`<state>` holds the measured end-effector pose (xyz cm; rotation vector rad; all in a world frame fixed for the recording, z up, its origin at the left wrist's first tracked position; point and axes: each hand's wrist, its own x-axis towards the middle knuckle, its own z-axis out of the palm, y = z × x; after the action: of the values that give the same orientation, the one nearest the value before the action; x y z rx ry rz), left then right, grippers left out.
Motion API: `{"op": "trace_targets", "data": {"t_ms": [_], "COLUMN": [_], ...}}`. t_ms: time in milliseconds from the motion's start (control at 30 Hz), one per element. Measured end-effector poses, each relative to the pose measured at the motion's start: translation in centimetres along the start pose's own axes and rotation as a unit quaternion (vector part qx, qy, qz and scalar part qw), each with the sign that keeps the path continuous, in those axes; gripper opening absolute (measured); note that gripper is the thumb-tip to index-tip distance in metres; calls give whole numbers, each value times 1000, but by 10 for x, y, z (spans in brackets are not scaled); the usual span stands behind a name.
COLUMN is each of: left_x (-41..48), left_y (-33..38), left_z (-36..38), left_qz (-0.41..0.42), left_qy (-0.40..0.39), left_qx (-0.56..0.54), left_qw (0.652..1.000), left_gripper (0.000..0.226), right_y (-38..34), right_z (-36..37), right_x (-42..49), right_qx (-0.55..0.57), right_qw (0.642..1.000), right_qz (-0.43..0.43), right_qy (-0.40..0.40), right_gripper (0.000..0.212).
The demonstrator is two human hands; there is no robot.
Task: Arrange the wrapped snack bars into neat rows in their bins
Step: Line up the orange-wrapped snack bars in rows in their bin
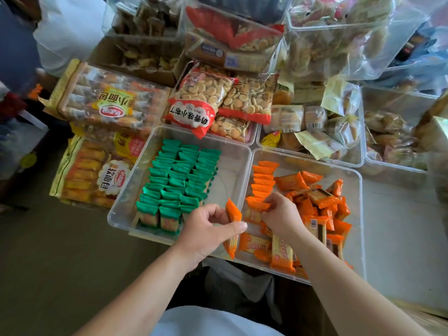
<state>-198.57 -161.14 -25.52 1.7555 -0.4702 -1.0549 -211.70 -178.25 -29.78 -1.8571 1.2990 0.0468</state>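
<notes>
Inside clear bin (346,175), crinkly orange bars (291,181)

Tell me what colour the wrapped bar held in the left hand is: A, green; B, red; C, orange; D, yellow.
C: the left hand pinches an orange bar between thumb and fingers, while the green bars stand in rows in their own bin.

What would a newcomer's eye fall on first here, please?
Green bars stand in tidy rows in the left bin. In the right bin, orange bars lie mostly heaped beside one short row. Nearest, the left hand and right hand each pinch an orange bar.
</notes>
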Motion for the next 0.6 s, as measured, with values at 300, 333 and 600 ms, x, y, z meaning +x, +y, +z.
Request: {"op": "trace_targets", "data": {"t_ms": [300,333,600], "left_x": [-5,-5,-3], "left_y": [-1,1,11], "left_z": [22,27,64], "left_qz": [160,173,171], "left_qy": [94,94,-31], "left_qx": [202,217,226], "left_qw": [962,956,958], "left_gripper": [52,54,44], "right_y": [-21,-27,-9], "right_z": [-22,-34,-72], "right_x": [-36,-47,-87], "right_qx": [102,189,271], "right_qw": [992,981,962], "right_qz": [-15,-9,20], "right_qy": [73,50,-4], "right_gripper": [26,20,8]}}
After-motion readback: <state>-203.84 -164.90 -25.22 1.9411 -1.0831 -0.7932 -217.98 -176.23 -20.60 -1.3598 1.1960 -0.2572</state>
